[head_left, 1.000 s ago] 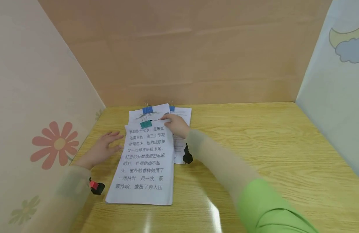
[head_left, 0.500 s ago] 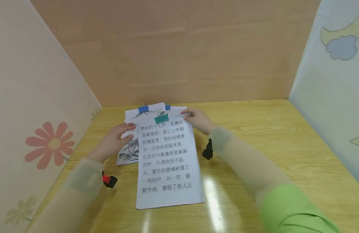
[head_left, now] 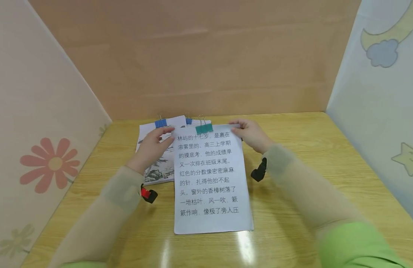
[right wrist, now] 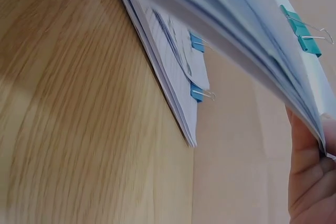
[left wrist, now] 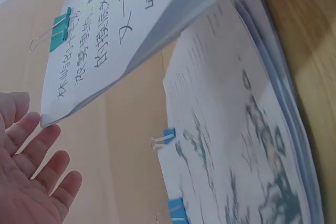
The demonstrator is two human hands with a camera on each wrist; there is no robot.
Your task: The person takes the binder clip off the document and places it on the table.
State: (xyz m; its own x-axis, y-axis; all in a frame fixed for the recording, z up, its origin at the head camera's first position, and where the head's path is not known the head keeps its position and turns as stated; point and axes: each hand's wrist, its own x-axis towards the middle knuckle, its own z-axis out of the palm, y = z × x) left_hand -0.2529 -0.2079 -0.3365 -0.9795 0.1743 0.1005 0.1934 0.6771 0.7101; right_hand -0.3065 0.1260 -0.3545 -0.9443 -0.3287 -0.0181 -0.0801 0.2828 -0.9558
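A clipped stack of printed paper (head_left: 210,178) is raised above the table, its top edge held by a teal binder clip (head_left: 204,128). My right hand (head_left: 253,136) pinches its top right corner, thumb in front and fingers behind, as the right wrist view shows. My left hand (head_left: 153,147) is at the top left corner; in the left wrist view its fingertips are right at that corner, with the fingers (left wrist: 37,148) spread loosely. Behind lies a second stack with an ink landscape drawing (head_left: 161,169), under a blue binder clip (head_left: 160,123), partly hidden by the left hand and the raised stack.
Another printed stack (right wrist: 176,85) with a blue clip (right wrist: 196,93) lies under the drawing stack on the wooden table (head_left: 293,178). A brown back wall (head_left: 206,63) rises behind, with a flowered wall (head_left: 42,111) left and a moon-and-star wall (head_left: 387,104) right.
The teal-clipped stack has moved right, off the pile and up, in my right hand, uncovering the drawing stack. My left hand has followed rightward to its top left corner.
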